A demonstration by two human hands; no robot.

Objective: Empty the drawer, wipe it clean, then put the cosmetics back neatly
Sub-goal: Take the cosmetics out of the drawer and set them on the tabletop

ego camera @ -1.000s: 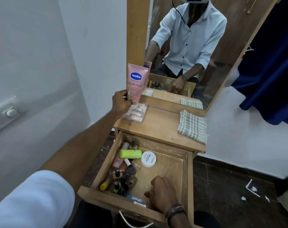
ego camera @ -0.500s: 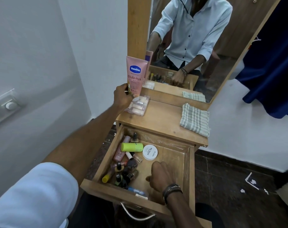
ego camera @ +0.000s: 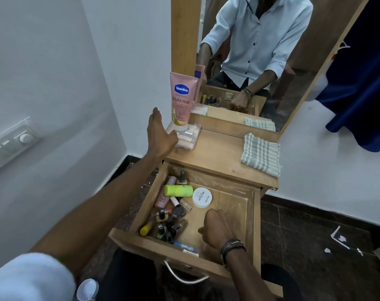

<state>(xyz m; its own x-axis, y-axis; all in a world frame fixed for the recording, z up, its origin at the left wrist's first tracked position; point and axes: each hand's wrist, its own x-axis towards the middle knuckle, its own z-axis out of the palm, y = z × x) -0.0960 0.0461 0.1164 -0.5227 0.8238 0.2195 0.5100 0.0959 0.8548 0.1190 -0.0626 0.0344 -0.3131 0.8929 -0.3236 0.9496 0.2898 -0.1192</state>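
Standing the tall pink soft-plastic lotion tube (ego camera: 182, 101) cap-down on the far left of the pale wooden dresser top (ego camera: 215, 157), I judge it the likeliest thing to go wrong: it is top-heavy on a narrow cap, it rests at or on the edge of a clear hard-plastic case of small cream-coloured sticks (ego camera: 185, 136), and my left hand (ego camera: 160, 135) is just beside it with fingers loosely spread and gripping nothing, so a brush of the thumb could topple it. My right hand (ego camera: 217, 229) is curled knuckles-up in the near right of the open wooden drawer (ego camera: 253, 213); whether its fingers pinch anything I cannot tell. The drawer is still far from empty: a lime-green cylinder (ego camera: 178, 190), a flat round white jar (ego camera: 202, 197), a matte pink tube (ego camera: 164, 195) and small glass polish bottles (ego camera: 169, 229) crowd its left side, smooth and round, apt to roll and clink if nudged. A ribbed green-and-white checked cloth (ego camera: 260, 157) lies folded on the right.
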